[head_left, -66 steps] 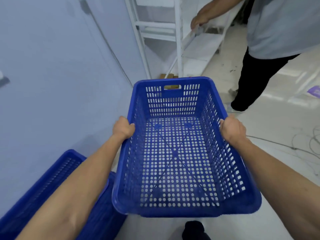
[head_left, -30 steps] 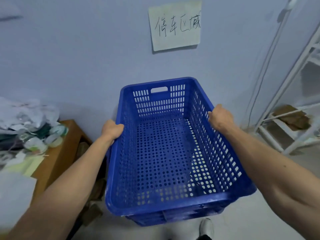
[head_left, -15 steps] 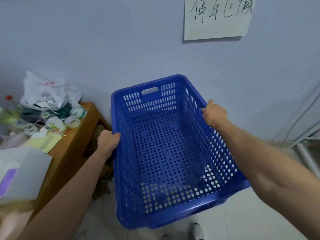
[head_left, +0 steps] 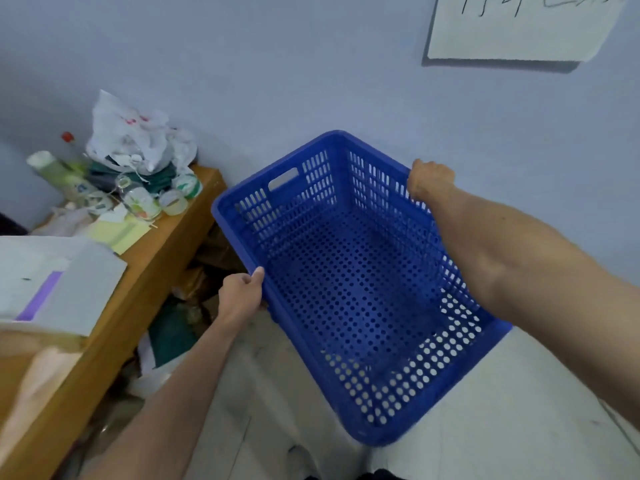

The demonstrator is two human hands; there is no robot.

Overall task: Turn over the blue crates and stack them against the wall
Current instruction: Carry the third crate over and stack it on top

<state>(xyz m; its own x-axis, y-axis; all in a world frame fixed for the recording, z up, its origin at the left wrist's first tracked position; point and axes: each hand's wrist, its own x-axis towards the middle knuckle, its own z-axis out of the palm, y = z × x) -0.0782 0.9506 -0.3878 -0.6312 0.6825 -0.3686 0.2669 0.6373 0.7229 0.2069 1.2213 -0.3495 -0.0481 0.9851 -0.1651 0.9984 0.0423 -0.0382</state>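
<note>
I hold one blue perforated crate [head_left: 360, 306] in the air in front of me, its open side up and its far end turned toward the pale wall [head_left: 311, 64]. My left hand [head_left: 240, 294] grips the left long rim near its middle. My right hand [head_left: 429, 180] grips the right long rim near the far corner. The crate is skewed, with its near end swung to the right and lower. No other crate is in view.
A wooden table [head_left: 149, 258] stands at the left against the wall, piled with plastic bags [head_left: 131, 133], tape rolls, a bottle and papers. Clutter lies under it. A paper sign [head_left: 519, 26] hangs on the wall at the upper right. White floor [head_left: 485, 427] lies below the crate.
My view has swung left and down from the shelf and the other person to the wall and table. The crate has twisted, and my left hand has slid back along its rim.
</note>
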